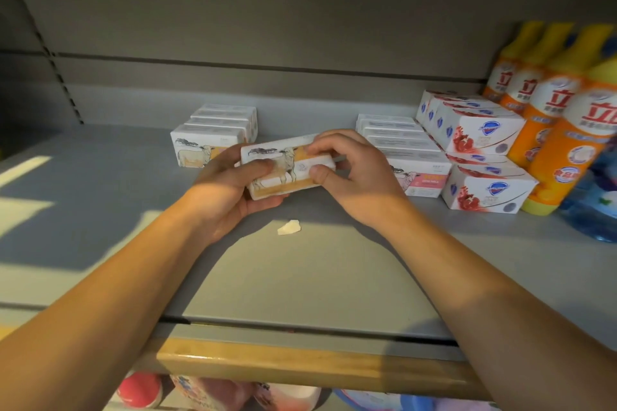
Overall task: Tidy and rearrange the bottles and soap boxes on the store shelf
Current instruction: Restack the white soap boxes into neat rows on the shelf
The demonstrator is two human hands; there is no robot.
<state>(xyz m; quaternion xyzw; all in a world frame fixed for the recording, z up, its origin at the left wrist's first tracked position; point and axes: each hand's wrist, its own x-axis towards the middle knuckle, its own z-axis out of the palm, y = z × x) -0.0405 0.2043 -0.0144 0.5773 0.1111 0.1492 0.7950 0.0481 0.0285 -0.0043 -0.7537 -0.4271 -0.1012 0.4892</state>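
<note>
Both arms stretched forward over the shelf [300, 277], left hand [230, 187] cupping the soap box [287, 167] from below, right hand [350, 170] pinching its right end, mid-shelf.

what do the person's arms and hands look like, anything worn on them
Both forearms are bare right up to the bottom edge of the picture, with no sleeves in sight. The left hand and right hand wear no gloves, and no watch, bracelet or ring shows on the wrists or fingers. No markings are visible.
</note>
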